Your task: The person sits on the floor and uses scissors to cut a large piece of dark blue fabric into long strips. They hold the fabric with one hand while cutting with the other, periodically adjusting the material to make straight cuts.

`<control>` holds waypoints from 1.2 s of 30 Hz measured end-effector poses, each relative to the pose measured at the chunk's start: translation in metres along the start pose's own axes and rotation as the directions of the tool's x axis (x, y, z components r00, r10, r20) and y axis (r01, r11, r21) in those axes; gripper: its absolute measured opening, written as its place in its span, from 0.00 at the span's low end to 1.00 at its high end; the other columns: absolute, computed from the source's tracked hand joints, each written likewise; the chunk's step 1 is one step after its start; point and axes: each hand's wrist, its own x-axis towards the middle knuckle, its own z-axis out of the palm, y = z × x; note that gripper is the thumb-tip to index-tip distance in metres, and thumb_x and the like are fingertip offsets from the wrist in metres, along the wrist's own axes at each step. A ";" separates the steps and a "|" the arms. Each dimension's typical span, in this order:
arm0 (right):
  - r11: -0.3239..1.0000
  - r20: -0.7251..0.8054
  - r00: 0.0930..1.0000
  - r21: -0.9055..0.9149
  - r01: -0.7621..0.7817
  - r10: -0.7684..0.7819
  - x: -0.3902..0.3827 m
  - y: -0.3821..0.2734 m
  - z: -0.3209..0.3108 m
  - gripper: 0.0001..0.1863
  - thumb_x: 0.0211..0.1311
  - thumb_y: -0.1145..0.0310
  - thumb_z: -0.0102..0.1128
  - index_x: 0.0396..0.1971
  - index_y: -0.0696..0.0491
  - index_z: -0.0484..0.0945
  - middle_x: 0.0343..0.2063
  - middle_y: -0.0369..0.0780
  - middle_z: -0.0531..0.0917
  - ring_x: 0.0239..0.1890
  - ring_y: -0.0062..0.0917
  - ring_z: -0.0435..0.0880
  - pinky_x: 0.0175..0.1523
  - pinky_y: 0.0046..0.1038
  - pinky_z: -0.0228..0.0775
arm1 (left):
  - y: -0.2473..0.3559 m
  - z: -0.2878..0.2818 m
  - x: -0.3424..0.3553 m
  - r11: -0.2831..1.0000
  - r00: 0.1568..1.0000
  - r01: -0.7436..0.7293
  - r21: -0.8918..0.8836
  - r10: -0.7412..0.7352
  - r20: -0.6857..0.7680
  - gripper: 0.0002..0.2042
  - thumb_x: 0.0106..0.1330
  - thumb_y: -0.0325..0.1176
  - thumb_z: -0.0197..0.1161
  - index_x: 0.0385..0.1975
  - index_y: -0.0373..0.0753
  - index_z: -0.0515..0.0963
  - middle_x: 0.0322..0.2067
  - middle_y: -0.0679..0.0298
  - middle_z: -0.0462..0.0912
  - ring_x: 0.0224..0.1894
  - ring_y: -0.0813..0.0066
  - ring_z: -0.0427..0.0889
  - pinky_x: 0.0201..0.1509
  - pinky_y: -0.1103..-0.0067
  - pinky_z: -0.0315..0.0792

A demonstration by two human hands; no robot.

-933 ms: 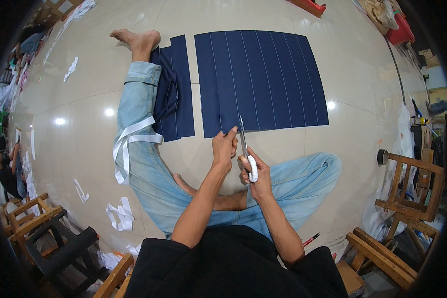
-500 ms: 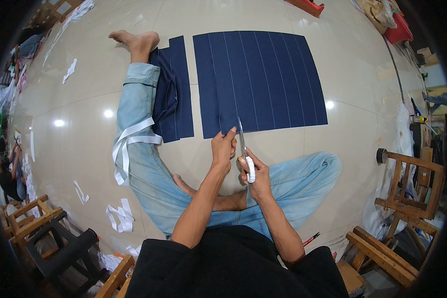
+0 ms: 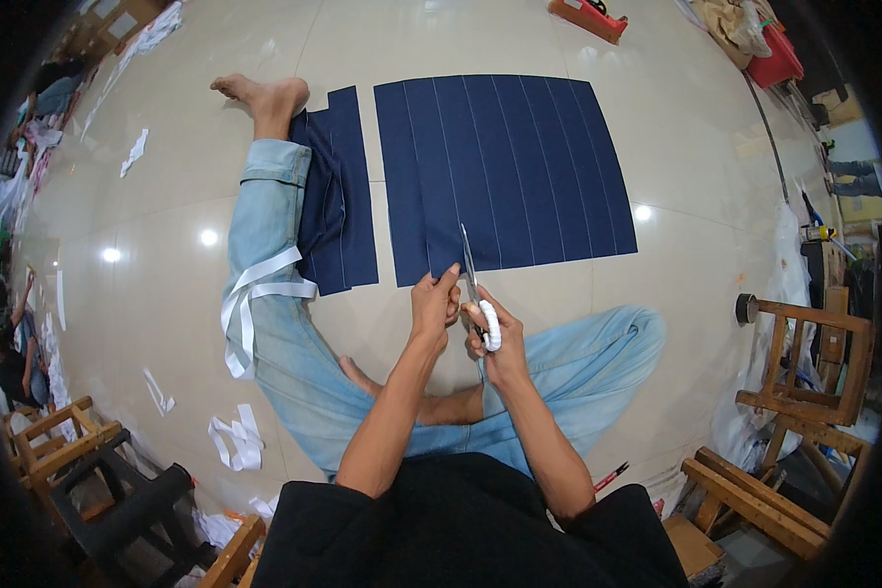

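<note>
A navy cloth panel (image 3: 524, 167) with several thin pale lines lies flat on the floor in front of me. At its near edge, my left hand (image 3: 435, 309) pinches the cloth between thumb and fingers, left of the blades. My right hand (image 3: 503, 343) is closed around the white-wrapped handle of scissors (image 3: 469, 257). Their blades point away from me over the near edge, close to one pale line. Whether the blades are parted is hard to make out. Another navy cloth (image 3: 361, 216), partly rumpled, lies to the left against my outstretched leg.
White strips (image 3: 247, 304) drape over my left leg, and more white scraps (image 3: 237, 439) lie on the floor. A black stool (image 3: 118, 490) stands at lower left, wooden frames (image 3: 804, 363) at right. A red tool (image 3: 588, 20) sits at the far edge. Another person (image 3: 20, 353) is at far left.
The scissors have moved slightly farther in over the cloth, away from me. My left hand keeps its pinch at the edge. The whole view has shifted a little.
</note>
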 end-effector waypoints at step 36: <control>0.995 0.031 0.996 -0.065 0.081 -0.079 0.022 0.004 0.002 0.32 0.63 0.68 0.72 0.66 0.58 0.73 0.31 0.33 0.82 0.18 0.13 0.75 0.19 0.17 0.62 | 0.007 -0.004 -0.001 0.999 1.000 -0.001 0.052 0.001 -0.002 0.12 0.71 0.38 0.67 0.28 0.42 0.74 0.14 0.73 0.71 0.10 0.87 0.62 0.12 0.85 0.49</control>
